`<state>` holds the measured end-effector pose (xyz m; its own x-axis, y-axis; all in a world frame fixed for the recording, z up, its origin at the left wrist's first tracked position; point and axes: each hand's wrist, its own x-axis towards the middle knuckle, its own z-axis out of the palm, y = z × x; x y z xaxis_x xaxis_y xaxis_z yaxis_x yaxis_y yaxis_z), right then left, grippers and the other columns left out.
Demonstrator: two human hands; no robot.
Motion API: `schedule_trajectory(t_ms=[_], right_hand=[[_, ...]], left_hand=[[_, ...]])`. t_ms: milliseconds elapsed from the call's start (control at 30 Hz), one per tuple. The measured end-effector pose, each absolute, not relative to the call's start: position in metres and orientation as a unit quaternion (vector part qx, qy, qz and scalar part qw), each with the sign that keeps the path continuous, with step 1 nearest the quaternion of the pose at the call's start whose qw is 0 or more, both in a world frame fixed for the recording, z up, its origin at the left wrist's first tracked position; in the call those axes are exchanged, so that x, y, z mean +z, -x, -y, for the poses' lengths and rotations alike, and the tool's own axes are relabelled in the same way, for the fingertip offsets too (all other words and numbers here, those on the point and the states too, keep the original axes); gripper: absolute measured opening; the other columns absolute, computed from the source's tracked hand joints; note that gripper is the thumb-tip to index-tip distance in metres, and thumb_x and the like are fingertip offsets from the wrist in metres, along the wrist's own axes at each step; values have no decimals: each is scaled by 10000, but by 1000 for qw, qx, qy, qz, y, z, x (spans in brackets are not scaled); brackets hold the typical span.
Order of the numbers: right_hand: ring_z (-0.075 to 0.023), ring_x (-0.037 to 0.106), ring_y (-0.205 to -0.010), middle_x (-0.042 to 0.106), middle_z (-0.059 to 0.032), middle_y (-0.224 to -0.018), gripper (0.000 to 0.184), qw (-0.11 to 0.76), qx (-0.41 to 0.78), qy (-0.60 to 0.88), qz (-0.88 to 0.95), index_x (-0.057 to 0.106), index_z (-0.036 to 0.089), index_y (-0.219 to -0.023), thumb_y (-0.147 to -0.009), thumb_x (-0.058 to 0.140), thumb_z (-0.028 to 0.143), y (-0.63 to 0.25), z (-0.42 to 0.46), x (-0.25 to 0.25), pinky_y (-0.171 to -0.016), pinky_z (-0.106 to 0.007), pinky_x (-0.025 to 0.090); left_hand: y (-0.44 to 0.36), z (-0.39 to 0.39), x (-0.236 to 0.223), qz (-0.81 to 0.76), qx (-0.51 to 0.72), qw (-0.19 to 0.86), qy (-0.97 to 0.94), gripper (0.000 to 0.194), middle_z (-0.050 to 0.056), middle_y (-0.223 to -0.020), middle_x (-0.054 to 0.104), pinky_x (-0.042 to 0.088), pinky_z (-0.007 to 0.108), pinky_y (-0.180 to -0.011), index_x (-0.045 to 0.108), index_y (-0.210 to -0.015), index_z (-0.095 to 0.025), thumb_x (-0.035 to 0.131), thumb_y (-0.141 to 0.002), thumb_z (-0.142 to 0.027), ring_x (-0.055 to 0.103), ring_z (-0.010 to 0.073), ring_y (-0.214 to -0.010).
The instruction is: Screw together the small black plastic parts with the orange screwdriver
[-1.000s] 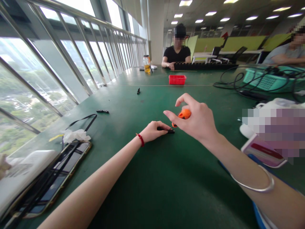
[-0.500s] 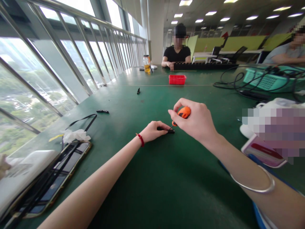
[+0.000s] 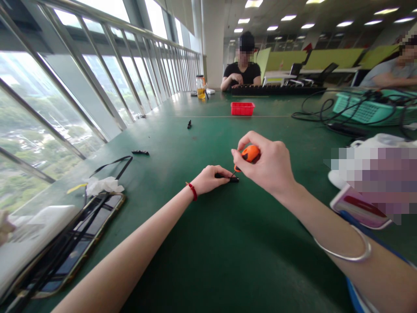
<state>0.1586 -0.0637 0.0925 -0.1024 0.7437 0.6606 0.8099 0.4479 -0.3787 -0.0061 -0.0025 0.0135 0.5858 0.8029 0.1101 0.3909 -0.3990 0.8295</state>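
Observation:
My right hand [image 3: 269,163] is closed around the orange and black handle of a screwdriver [image 3: 250,154]. Its thin shaft slants down to the left and its tip meets a small black part [image 3: 233,179] on the green table. My left hand [image 3: 211,179] pinches that black part against the tabletop, its fingers covering much of it. What kind of part it is, I cannot make out. Farther off lie two more small black pieces, one [image 3: 140,152] to the left and one [image 3: 189,124] toward the back.
A red tray [image 3: 243,109] stands mid-table, with a co-worker [image 3: 243,69] behind a long black object [image 3: 276,90]. On the left lie a phone [image 3: 87,234] and tissue [image 3: 104,186]. A teal basket [image 3: 355,108] with black cables and a pink-and-white box [image 3: 358,207] are at right.
My right hand has shifted and turned slightly on the screwdriver, its handle now a little farther left. My left hand stays still. The co-worker's hand has lifted from the table edge.

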Motion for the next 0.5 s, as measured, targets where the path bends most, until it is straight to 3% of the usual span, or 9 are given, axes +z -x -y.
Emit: schedule_trajectory(t_ms=[67,200,367,500], right_hand=[[-117,460,-493,503,41,-565,138,418,-33,516,747,510,225,-803,-726,548,333,-160,64,94,-508,-243,309],[-119,453,-491,528,43,-617,329,411,18,512,754,495,223,-955,-671,596,353,-161,65,96,-483,-235,304],[-120,476,-492,544,26,-533,191,401,30,532,745,550,216,-688,-762,537,391,-158,62,96,-520,-248,330],[-132,514,-531,591,23,-570,111,374,57,520,766,566,215,-643,-715,568,299,-161,63,101,-552,-260,358]], left_hand=[[6,4,15,-381,255,400,-794,177,52,-922,727,495,282,-864,723,-888,-105,615,-755,-149,647,185,-884],[5,5,17,-389,257,405,-786,191,41,-935,726,500,281,-860,716,-919,-110,604,-769,-151,646,182,-890],[6,3,14,-367,262,402,-797,175,62,-904,728,499,269,-848,723,-886,-100,612,-759,-143,650,174,-859],[6,3,14,-375,257,389,-801,186,62,-915,725,494,275,-855,730,-899,-111,614,-758,-144,646,176,-866]])
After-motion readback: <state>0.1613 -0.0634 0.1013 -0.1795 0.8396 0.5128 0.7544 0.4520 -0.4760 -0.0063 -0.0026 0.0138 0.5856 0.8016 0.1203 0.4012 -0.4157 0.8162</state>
